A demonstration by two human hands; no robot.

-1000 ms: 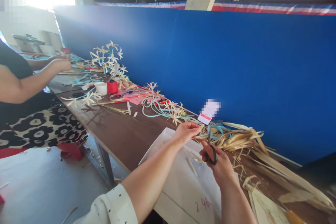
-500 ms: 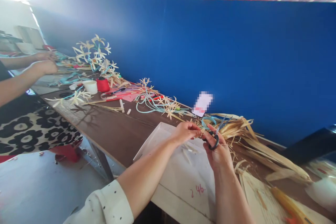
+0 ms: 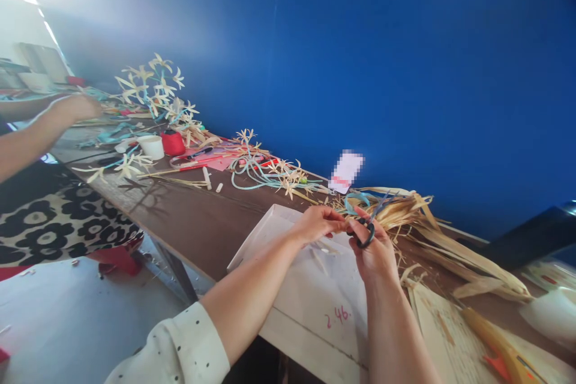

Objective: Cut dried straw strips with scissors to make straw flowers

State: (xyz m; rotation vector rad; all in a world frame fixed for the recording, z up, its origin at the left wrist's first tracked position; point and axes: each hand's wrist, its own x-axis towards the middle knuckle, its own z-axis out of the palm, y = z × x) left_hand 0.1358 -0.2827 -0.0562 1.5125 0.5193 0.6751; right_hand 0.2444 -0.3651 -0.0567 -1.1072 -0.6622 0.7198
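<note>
My right hand (image 3: 374, 251) grips a pair of black-handled scissors (image 3: 368, 229), fingers through the loops, blades pointing up and away. My left hand (image 3: 317, 223) is pinched shut on a small piece of dry straw right beside the scissors; the piece is too small to see well. Both hands hover over a white tray (image 3: 265, 234) that holds a few cut straw bits. A heap of dried straw leaves (image 3: 418, 216) lies just behind my hands.
A long brown table (image 3: 193, 216) runs along a blue partition (image 3: 405, 84). On it lie straw flowers (image 3: 148, 81), turquoise cords (image 3: 256, 177), a red spool (image 3: 173, 143), a white cup (image 3: 151, 146) and an orange-handled tool (image 3: 495, 348). Another person's arm (image 3: 40, 129) works at the far left.
The view has shifted left and down a little. My hands have drawn closer together, the scissors now touching the pinched straw piece. The other person's arm has moved slightly.
</note>
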